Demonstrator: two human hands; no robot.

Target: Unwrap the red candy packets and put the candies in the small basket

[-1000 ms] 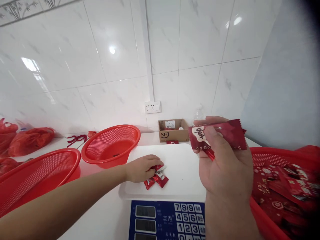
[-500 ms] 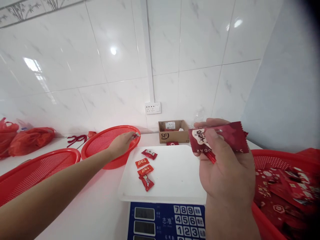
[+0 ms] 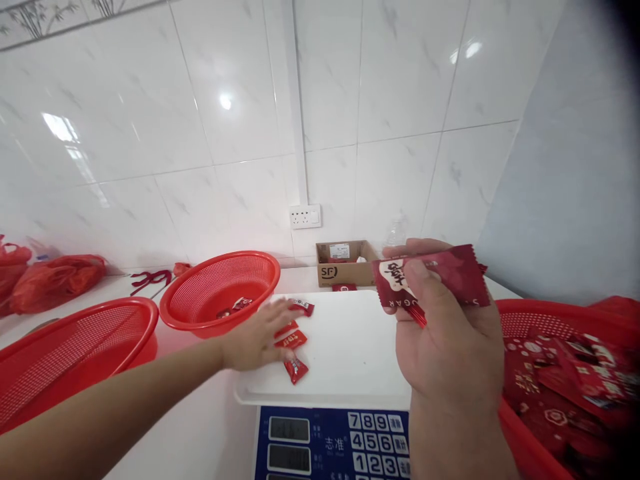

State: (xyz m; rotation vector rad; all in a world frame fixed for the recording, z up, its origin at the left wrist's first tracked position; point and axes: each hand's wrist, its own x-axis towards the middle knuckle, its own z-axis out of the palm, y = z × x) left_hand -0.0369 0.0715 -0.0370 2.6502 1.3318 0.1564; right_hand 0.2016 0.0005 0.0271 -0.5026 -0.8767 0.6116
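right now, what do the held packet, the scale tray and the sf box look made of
Packet: probably plastic film, perhaps foil-lined, dark red with a soft sheen; the zigzag-cut ends suggest sealed wrapping.
Scale tray: likely hard plastic, smooth and white with rounded corners, though coated metal is possible.
SF box: almost surely cardboard, given its matt brown, flat thin walls.
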